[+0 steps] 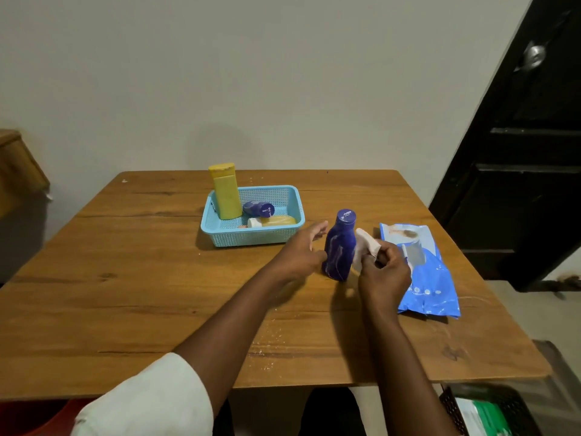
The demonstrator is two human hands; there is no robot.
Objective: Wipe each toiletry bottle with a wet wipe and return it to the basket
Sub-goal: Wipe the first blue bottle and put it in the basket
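Bottles number four on the brown wooden table [125, 278]: three sit in the light blue perforated plastic basket [251, 239], one stands outside it. Inside the basket, one tall yellow plastic bottle [225, 193] stands upright at the left, one small dark blue bottle [258, 209] lies on its side, and one pale yellow bottle with a white cap [273, 221] lies along the front wall. The fourth, a dark blue plastic bottle with a rounded cap [340, 247], stands upright between the person's two hands, just right of the basket. The left hand [301, 250] is beside it with fingers loosely spread, gripping nothing; whether they touch the bottle I cannot tell. The right hand [383, 272] pinches one white wet wipe [366, 243] against the bottle's right side. One blue plastic wipe packet [430, 278] lies flat just right of that hand
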